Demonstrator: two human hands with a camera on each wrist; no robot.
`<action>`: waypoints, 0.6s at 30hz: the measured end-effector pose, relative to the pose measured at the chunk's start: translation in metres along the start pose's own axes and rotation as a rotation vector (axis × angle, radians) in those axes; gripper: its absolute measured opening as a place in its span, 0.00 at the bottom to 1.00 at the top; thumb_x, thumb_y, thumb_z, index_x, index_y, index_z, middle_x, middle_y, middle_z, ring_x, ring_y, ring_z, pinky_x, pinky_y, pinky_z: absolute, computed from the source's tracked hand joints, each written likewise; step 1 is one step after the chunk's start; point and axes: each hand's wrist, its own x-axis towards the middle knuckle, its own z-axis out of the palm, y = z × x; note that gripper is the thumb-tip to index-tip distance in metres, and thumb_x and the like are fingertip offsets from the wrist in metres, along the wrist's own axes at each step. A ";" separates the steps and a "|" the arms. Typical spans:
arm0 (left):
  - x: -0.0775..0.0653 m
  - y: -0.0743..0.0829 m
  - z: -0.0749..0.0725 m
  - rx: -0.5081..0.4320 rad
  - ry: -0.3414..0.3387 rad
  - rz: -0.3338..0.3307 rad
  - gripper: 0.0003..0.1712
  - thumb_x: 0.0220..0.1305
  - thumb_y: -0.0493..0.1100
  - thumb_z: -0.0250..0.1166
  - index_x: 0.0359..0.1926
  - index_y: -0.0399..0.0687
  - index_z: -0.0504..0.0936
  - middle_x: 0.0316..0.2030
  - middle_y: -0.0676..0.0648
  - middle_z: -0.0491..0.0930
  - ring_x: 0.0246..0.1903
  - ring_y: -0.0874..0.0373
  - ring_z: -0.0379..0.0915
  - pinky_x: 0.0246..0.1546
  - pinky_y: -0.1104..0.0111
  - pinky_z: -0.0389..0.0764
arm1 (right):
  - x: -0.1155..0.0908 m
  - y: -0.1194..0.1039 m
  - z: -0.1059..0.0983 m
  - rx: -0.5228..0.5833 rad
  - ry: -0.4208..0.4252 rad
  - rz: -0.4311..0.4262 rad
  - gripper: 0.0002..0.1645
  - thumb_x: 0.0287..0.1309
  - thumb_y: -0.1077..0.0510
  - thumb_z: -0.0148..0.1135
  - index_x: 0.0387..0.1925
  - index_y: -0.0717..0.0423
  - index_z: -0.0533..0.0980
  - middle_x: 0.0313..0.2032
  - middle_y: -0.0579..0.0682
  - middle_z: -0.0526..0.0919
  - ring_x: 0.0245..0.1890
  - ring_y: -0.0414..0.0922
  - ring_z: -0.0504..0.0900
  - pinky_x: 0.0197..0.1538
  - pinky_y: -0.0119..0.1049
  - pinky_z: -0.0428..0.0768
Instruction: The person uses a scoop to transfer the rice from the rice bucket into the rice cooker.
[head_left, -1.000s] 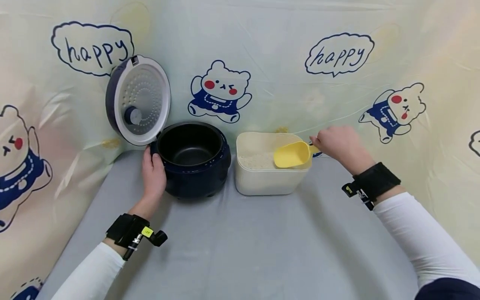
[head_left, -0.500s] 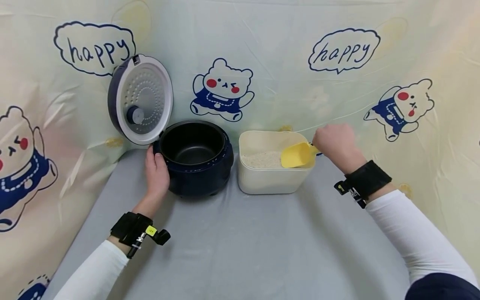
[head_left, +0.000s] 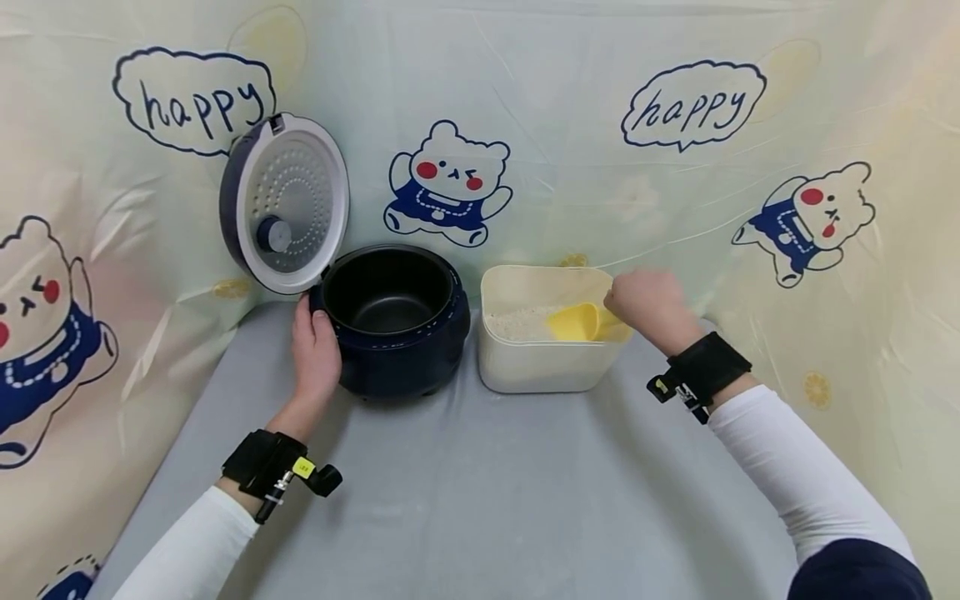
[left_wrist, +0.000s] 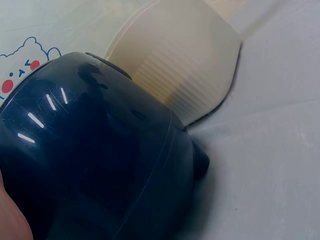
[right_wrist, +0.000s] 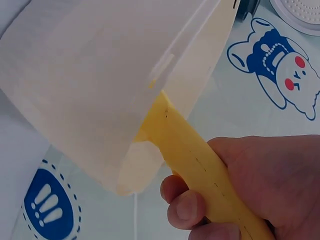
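My right hand (head_left: 651, 307) grips the handle of a yellow scoop (head_left: 576, 322), and the right wrist view shows fingers curled round that handle (right_wrist: 200, 160). The scoop's bowl is inside a cream bin (head_left: 551, 367), down at a pale grain that looks like rice (head_left: 517, 323). My left hand (head_left: 315, 354) rests against the left side of a dark blue rice cooker (head_left: 401, 362), its fingers nearly straight. The cooker's lid (head_left: 288, 204) stands raised, and the black inner pot shows no contents. In the left wrist view only a bit of the left hand (left_wrist: 11, 220) shows beside the cooker.
Cooker and bin stand side by side, close together, on a grey cloth-covered table (head_left: 450, 500). A printed curtain (head_left: 570, 192) with bears and "happy" bubbles hangs right behind them. The raised lid leans toward the curtain at the left.
My right hand has moved left and down, and the scoop's bowl has gone lower into the bin, toward the grain. The left hand stays at the cooker; the view shifts slightly.
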 end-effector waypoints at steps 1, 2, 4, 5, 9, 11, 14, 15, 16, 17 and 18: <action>0.000 0.000 0.000 0.000 -0.001 -0.001 0.31 0.83 0.44 0.39 0.80 0.36 0.56 0.78 0.35 0.57 0.78 0.44 0.50 0.77 0.51 0.51 | 0.002 -0.001 0.001 0.021 -0.013 0.011 0.27 0.66 0.60 0.49 0.10 0.47 0.57 0.15 0.44 0.53 0.17 0.42 0.54 0.20 0.35 0.57; 0.000 0.001 0.000 -0.001 0.000 0.000 0.31 0.83 0.44 0.40 0.80 0.36 0.56 0.78 0.36 0.57 0.77 0.44 0.51 0.77 0.51 0.51 | 0.004 -0.001 0.002 0.039 -0.031 0.022 0.28 0.68 0.59 0.48 0.10 0.47 0.57 0.15 0.44 0.53 0.17 0.42 0.54 0.21 0.35 0.57; 0.000 0.002 0.000 -0.004 -0.001 -0.001 0.31 0.83 0.44 0.40 0.80 0.37 0.57 0.78 0.36 0.58 0.77 0.44 0.51 0.77 0.51 0.52 | 0.008 -0.003 0.004 0.062 -0.058 0.028 0.28 0.69 0.57 0.47 0.11 0.48 0.58 0.15 0.44 0.54 0.16 0.42 0.56 0.21 0.35 0.57; 0.000 0.002 0.000 -0.005 0.001 -0.001 0.31 0.83 0.44 0.40 0.80 0.37 0.57 0.78 0.36 0.58 0.77 0.44 0.52 0.77 0.51 0.52 | 0.009 -0.004 0.005 0.071 -0.070 0.029 0.27 0.70 0.57 0.47 0.11 0.48 0.58 0.15 0.44 0.54 0.17 0.42 0.56 0.21 0.35 0.57; 0.002 0.003 0.000 -0.008 0.009 -0.006 0.30 0.82 0.44 0.40 0.78 0.39 0.61 0.76 0.37 0.62 0.76 0.45 0.55 0.76 0.53 0.54 | 0.017 -0.011 0.009 0.112 -0.146 0.046 0.27 0.73 0.55 0.46 0.14 0.50 0.62 0.16 0.45 0.58 0.17 0.43 0.60 0.22 0.34 0.58; 0.003 0.003 0.000 -0.013 0.012 -0.012 0.29 0.82 0.44 0.41 0.78 0.39 0.61 0.76 0.38 0.62 0.75 0.46 0.56 0.76 0.53 0.55 | 0.021 -0.014 0.011 0.142 -0.185 0.053 0.26 0.73 0.54 0.46 0.15 0.52 0.65 0.17 0.46 0.61 0.17 0.43 0.63 0.22 0.34 0.59; 0.003 0.001 0.001 -0.024 0.008 -0.022 0.29 0.82 0.44 0.40 0.78 0.39 0.61 0.76 0.38 0.62 0.75 0.47 0.56 0.76 0.54 0.55 | 0.026 -0.019 0.012 0.180 -0.232 0.056 0.24 0.73 0.55 0.48 0.18 0.54 0.70 0.17 0.48 0.66 0.18 0.44 0.67 0.23 0.33 0.60; 0.003 0.001 0.001 -0.028 0.007 -0.024 0.30 0.82 0.44 0.40 0.78 0.39 0.61 0.76 0.39 0.62 0.75 0.47 0.56 0.76 0.54 0.55 | 0.028 -0.020 0.012 0.188 -0.246 0.060 0.23 0.73 0.55 0.48 0.19 0.54 0.71 0.17 0.48 0.68 0.19 0.44 0.69 0.23 0.33 0.60; 0.003 0.000 0.001 -0.031 0.005 -0.026 0.30 0.82 0.43 0.40 0.78 0.39 0.61 0.76 0.39 0.62 0.75 0.47 0.56 0.76 0.54 0.55 | 0.029 -0.021 0.012 0.196 -0.258 0.065 0.23 0.73 0.55 0.49 0.19 0.55 0.72 0.18 0.48 0.70 0.19 0.45 0.70 0.24 0.33 0.61; 0.003 0.000 0.000 -0.033 0.003 -0.027 0.30 0.82 0.44 0.40 0.78 0.39 0.61 0.76 0.39 0.62 0.75 0.47 0.55 0.76 0.54 0.55 | 0.031 -0.023 0.012 0.199 -0.266 0.065 0.22 0.73 0.55 0.49 0.20 0.55 0.72 0.18 0.49 0.71 0.19 0.45 0.71 0.24 0.33 0.61; 0.003 0.000 0.000 -0.034 0.001 -0.028 0.30 0.82 0.44 0.40 0.78 0.39 0.60 0.76 0.39 0.61 0.75 0.48 0.55 0.76 0.54 0.55 | 0.032 -0.024 0.013 0.206 -0.275 0.068 0.22 0.73 0.55 0.49 0.21 0.55 0.73 0.18 0.49 0.73 0.20 0.45 0.71 0.24 0.33 0.61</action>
